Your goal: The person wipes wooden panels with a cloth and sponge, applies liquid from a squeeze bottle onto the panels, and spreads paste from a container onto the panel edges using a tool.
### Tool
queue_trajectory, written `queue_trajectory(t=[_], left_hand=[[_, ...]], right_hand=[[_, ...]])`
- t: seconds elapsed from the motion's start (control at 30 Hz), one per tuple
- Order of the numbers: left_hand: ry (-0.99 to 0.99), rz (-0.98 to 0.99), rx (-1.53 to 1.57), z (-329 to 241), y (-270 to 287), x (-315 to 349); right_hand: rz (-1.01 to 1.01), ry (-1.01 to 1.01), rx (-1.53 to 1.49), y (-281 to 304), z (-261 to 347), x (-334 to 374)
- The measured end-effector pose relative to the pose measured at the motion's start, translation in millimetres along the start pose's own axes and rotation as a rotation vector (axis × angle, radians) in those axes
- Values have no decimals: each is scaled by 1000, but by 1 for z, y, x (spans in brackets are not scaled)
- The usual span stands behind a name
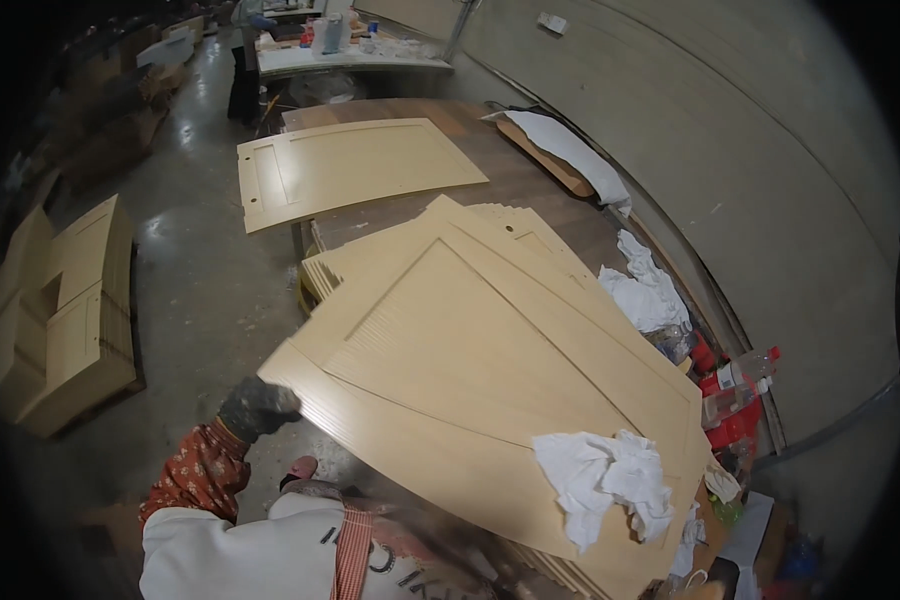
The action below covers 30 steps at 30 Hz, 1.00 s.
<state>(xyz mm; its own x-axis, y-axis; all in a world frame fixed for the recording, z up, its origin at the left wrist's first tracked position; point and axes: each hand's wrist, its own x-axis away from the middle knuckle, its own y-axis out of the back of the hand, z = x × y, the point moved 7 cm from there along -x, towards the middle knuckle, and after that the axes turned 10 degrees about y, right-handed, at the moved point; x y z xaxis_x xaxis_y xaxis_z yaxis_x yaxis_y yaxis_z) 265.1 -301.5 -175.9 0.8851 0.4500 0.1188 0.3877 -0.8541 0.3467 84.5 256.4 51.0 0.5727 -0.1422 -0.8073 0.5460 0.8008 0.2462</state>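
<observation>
My left hand [257, 408], in a dark grey glove, is closed on the near left corner of a cream cabinet door panel [470, 330]. This panel has a recessed frame and lies slanted over a stack of similar panels [320, 278], whose edges show beneath it. A crumpled white cloth [605, 480] rests on its near right part. My right hand does not show. Farther off, another cream panel [360, 165] lies flat, its left end marked by small dark holes.
Stacked cream panels [80, 310] stand on the floor at left. Along the wall at right are a white rag [645, 285], clear bottles with red caps [750, 370] and a bent white sheet [560, 150]. A cluttered white table [355, 57] and a person [250, 20] are at the back.
</observation>
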Motion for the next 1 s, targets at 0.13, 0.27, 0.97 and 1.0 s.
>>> queue_trajectory(t=[0.13,0.27,0.97,1.0], left_hand=[[-320,164,-113,-29,-19,-12],[-615,270,-139,-81,-32,-9],[-320,743,777,-89,-60,0],[-313,743,782,-94,-54,-1]], right_hand=[[51,-13,-366,-61,78,-11],[278,-226,-662,-171,146,-8],[772,3,-531,-475,213,-5],[799,127,-513,-482,224,3]])
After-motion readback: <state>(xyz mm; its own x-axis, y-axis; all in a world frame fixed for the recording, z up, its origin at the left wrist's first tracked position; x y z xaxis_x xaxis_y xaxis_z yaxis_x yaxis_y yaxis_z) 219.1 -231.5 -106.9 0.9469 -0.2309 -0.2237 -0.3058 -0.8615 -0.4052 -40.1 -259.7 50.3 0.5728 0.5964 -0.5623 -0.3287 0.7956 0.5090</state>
